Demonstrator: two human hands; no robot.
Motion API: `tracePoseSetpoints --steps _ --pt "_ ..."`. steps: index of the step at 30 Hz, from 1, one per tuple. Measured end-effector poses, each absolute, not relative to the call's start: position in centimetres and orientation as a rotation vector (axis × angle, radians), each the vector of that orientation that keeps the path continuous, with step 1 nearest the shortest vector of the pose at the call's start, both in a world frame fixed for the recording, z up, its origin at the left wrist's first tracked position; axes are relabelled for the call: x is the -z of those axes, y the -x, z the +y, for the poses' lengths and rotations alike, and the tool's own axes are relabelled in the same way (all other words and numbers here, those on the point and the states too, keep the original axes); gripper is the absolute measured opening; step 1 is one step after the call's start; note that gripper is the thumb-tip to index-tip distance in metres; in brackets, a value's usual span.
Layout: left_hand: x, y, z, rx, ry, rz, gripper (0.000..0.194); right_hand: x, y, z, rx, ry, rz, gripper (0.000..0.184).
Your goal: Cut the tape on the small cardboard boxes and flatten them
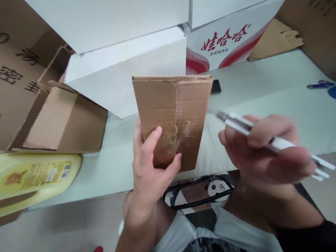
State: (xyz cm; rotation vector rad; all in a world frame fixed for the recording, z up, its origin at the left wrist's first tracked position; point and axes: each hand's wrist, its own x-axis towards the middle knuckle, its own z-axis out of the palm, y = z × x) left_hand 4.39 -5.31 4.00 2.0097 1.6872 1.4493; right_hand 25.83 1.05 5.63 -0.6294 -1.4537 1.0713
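Observation:
A brown cardboard box (pixel 193 115) stands tilted in front of me, its center seam facing me and its surface scuffed and torn low down. My left hand (pixel 154 164) grips it from the left, with thumb and a finger over its face. In my right hand (pixel 267 147), to the right of the box and apart from it, is a slim white utility knife (pixel 237 123). Its thin metal tip is blurred by motion and points toward the box. What the box holds is hidden.
White cartons (pixel 154 59) stand at the back of the pale table (pixel 275 94). An open cardboard box (pixel 86 122) and a yellow jug (pixel 39 175) are at the left. A dark phone (pixel 216 86) lies behind the box; purple-handled scissors (pixel 320 84) lie far right.

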Motion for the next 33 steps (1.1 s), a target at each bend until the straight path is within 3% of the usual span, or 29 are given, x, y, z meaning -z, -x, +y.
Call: tracePoseSetpoints --steps 3,7,15,27,33 --pt "-4.3 -5.3 -5.5 -1.424 -1.986 1.661 0.079 -5.9 -24.8 -0.4 -1.123 0.622 -1.408 0.017" --pt "-4.5 -5.9 -5.6 -1.407 -2.004 1.659 0.081 -6.2 -24.6 -1.5 -1.192 0.741 -1.489 0.023" --pt "-4.5 -5.9 -5.7 -1.439 -1.908 1.667 0.077 -5.8 -24.6 -1.7 -1.005 0.842 -1.517 0.024" --pt "-4.5 -5.8 -5.6 -1.436 -1.938 1.654 0.078 -6.2 -24.7 0.2 -0.743 0.636 -1.832 0.031" --pt "-4.4 -5.6 -5.6 -1.415 -2.057 1.682 0.083 -6.7 -25.0 0.6 -0.803 0.624 -1.917 0.020"
